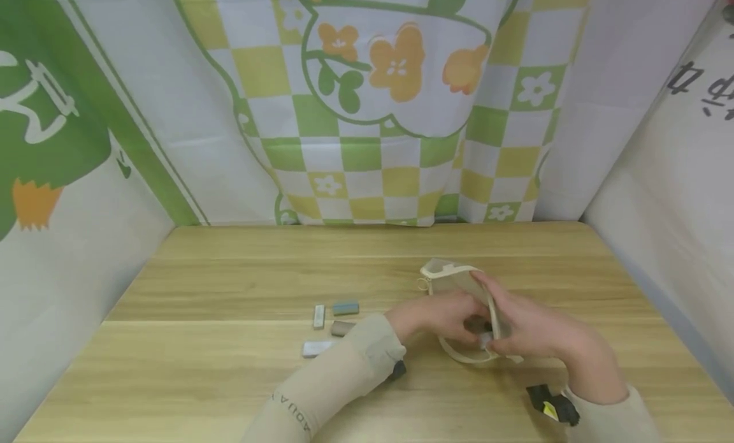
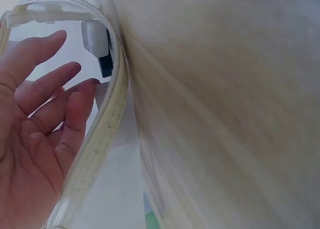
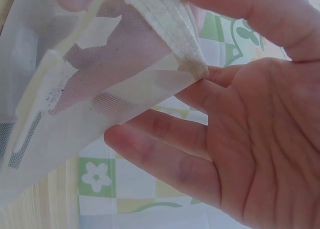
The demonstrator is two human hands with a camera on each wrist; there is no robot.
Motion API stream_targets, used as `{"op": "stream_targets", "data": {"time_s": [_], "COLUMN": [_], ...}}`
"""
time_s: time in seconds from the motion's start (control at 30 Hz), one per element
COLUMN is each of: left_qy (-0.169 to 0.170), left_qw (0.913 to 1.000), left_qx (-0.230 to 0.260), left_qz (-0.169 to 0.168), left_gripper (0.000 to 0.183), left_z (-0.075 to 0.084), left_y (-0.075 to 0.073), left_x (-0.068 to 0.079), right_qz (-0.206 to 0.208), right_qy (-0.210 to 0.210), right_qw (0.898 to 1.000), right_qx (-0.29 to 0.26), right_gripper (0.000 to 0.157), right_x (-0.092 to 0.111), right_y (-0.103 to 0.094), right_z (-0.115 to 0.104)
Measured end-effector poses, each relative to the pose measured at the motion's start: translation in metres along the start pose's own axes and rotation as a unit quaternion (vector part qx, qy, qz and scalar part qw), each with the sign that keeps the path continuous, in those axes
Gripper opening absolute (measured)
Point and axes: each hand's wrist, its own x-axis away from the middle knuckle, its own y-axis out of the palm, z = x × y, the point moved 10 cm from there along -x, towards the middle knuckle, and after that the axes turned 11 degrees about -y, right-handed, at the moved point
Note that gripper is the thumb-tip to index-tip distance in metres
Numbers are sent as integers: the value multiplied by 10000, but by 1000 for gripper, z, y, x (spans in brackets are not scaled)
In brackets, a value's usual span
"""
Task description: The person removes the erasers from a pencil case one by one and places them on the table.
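Observation:
A pale mesh zipper pouch [image 1: 457, 280] stands on the table with its mouth spread. My left hand [image 1: 453, 314] reaches inside it; in the left wrist view, the left hand's fingers [image 2: 47, 86] are loosely bent and hold nothing. Close to those fingertips, inside the pouch, lie a light grey block [image 2: 96, 38] and a dark piece below it. With my right hand [image 1: 533, 322] I grip the pouch's right rim. In the right wrist view the cream zipper edge [image 3: 172, 31] passes between the right thumb and fingers, and the mesh partly veils what is inside.
Left of the pouch, several small blocks lie on the wooden table [image 1: 201, 366]: a white one [image 1: 318, 317], a blue-green one [image 1: 345, 308], a grey-brown one [image 1: 342, 329] and another white one [image 1: 315, 348]. The left sleeve partly covers this group. A patterned curtain [image 1: 367, 156] hangs behind.

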Motion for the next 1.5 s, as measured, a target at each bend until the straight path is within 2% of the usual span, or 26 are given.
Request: {"op": "stream_targets", "data": {"time_s": [0.4,0.63,0.83,1.0,1.1,1.23,1.5], "left_qy": [-199,-123,132,124,82,33,39], "left_qw": [9995,9992,9985,9979,9953,9917,9904], "left_qx": [-179,-44,-3,-352,-778,-1087,-1194], "left_qz": [-175,-368,-523,-526,-564,-683,-691], "left_gripper": [35,34,35,37,41,46,48], "left_z": [-2,0,4,4,4,4,5], "left_y": [4,7,12,14,16,19,21], "left_x": [-5,-3,-2,-2,-2,0,-1], "right_qz": [-40,-102,-91,-22,-16,-34,-3], "right_qy": [47,107,104,45,25,25,1], "right_qw": [9999,9994,9993,9997,9999,9999,10000], "right_qx": [-136,-300,-360,-235,-169,-167,-89], "right_gripper": [112,111,112,111,112,112,112], "right_x": [0,0,-1,-1,-1,-1,-1], "right_y": [2,3,4,3,2,2,2], "right_z": [1,2,3,2,2,2,2]}}
